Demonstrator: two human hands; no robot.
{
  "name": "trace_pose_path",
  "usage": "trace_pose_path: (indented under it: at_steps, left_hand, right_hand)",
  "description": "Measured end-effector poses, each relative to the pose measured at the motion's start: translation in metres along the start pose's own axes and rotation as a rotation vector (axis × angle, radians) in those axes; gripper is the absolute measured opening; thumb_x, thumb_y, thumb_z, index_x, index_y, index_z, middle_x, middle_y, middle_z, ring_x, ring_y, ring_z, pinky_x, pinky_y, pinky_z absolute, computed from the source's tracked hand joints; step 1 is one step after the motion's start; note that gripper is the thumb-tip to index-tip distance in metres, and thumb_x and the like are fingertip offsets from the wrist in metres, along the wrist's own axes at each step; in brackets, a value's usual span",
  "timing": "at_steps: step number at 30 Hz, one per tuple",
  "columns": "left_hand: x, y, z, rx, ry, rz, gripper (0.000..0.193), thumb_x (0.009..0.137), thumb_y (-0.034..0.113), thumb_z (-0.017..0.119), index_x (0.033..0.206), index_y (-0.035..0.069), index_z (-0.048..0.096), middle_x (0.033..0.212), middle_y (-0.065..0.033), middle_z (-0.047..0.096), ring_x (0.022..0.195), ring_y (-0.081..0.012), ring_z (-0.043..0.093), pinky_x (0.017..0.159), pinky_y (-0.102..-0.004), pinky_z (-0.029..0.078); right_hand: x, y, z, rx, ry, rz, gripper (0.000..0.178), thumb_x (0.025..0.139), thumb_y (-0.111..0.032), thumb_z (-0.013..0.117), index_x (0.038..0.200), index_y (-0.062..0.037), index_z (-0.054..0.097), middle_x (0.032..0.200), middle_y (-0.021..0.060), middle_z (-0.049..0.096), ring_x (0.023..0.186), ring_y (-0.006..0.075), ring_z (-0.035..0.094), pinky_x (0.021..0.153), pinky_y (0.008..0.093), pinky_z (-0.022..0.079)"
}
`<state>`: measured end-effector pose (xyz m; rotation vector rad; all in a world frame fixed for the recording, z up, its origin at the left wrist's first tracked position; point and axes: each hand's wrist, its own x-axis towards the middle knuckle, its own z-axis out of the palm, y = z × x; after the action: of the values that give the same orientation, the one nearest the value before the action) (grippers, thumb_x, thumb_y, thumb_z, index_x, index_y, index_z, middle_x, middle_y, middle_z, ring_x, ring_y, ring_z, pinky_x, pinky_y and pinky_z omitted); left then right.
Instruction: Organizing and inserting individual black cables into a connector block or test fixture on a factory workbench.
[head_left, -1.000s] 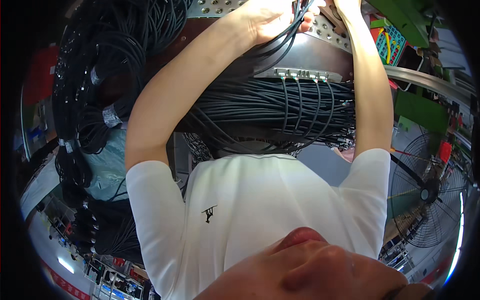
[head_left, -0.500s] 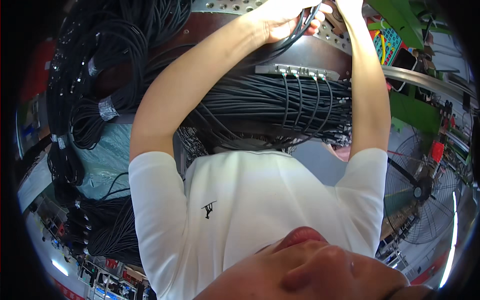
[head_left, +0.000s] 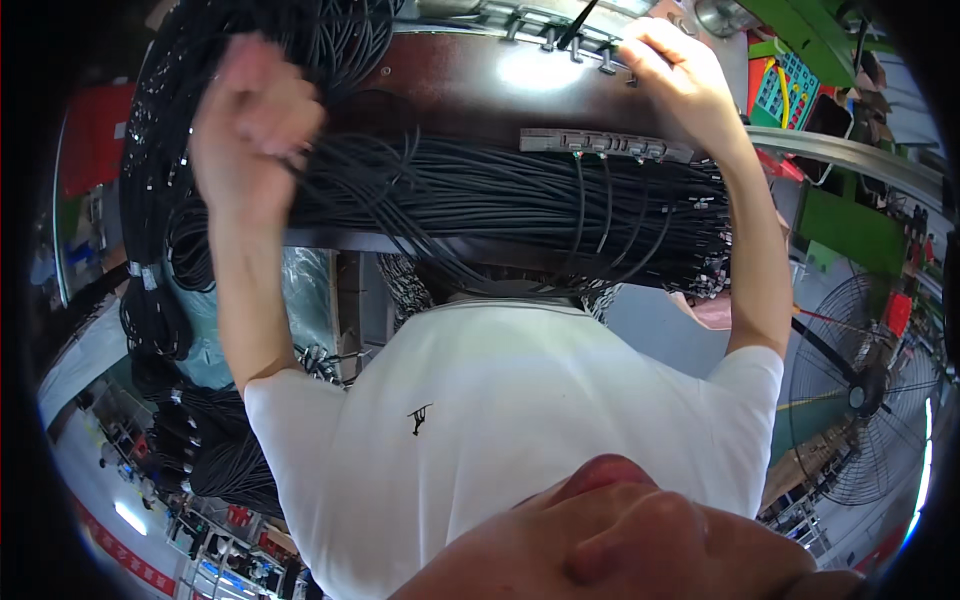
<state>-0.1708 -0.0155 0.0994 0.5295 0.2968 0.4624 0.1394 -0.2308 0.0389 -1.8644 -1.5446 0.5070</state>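
Note:
My left hand [head_left: 258,125], smeared by motion, is raised at the left over a bundle of thin black cables [head_left: 455,190]. Its fingers look curled, but I cannot tell whether a cable is in them. At the far right, my right hand [head_left: 685,80] hovers with bent fingers a little apart beside a metal strip with small dark clips [head_left: 607,60]; I see nothing in it. Between me and that strip lies a grey connector block [head_left: 605,143]. Several black cables with light-coloured ends run from the block toward me, across the bundle.
Thick coils of black cable [head_left: 150,160] hang at the left, above pale green plastic sheeting [head_left: 205,340]. A dark brown board [head_left: 450,80] spans the back. On the right are a metal rail [head_left: 850,150], a green frame [head_left: 830,230] and a wire-caged fan [head_left: 860,395].
My left hand has swung from the far middle to the left, away from my right hand. The cables held up between the hands are gone from there. The clip strip now shows.

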Motion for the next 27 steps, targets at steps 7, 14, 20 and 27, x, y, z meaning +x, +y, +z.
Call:
trace_pose_path:
  at_steps: [7, 14, 20, 27]
  left_hand:
    - [-0.026, 0.236, -0.170, 1.539, 0.939, 0.187, 0.045, 0.100, 0.040, 0.039, 0.094, 0.003, 0.063, 0.089, -0.0119, 0.067, 0.080, -0.0230, 0.063, 0.075, -0.0356, 0.050]
    - [0.006, -0.011, -0.006, 1.266, -0.018, -0.216, 0.045, 0.101, 0.034, 0.041, 0.112, -0.004, 0.064, 0.089, -0.0109, 0.070, 0.072, -0.0117, 0.065, 0.066, -0.0193, 0.051]
    - [0.000, -0.180, 0.044, 0.518, -0.171, -0.375, 0.049, 0.100, 0.041, 0.046, 0.118, -0.003, 0.058, 0.091, -0.0112, 0.069, 0.072, -0.0134, 0.064, 0.073, -0.0239, 0.049]
    - [0.148, -0.121, 0.054, 0.305, -0.042, -0.397, 0.014, 0.097, 0.011, 0.049, 0.097, 0.001, 0.060, 0.081, -0.0062, 0.063, 0.066, -0.0133, 0.061, 0.056, -0.0247, 0.052]
  right_hand:
    - [-0.007, 0.004, 0.027, -0.488, 0.239, -0.438, 0.027, 0.087, -0.023, 0.065, 0.108, -0.0072, 0.066, 0.100, 0.0122, 0.065, 0.092, 0.0259, 0.061, 0.080, 0.0349, 0.050]
    - [-0.078, -0.003, 0.041, -0.266, 0.023, -0.104, 0.025, 0.085, -0.023, 0.067, 0.108, -0.0128, 0.067, 0.101, 0.0063, 0.065, 0.095, 0.0253, 0.062, 0.083, 0.0346, 0.050]
    - [-0.028, -0.026, 0.024, -0.101, 0.149, -0.185, 0.020, 0.089, -0.011, 0.061, 0.106, -0.0027, 0.067, 0.099, 0.0100, 0.066, 0.085, 0.0270, 0.063, 0.077, 0.0331, 0.051]
    - [0.081, 0.058, 0.001, -0.584, 0.248, 0.054, 0.022, 0.091, -0.013, 0.056, 0.108, -0.0035, 0.066, 0.100, 0.0128, 0.066, 0.086, 0.0283, 0.064, 0.076, 0.0354, 0.051]
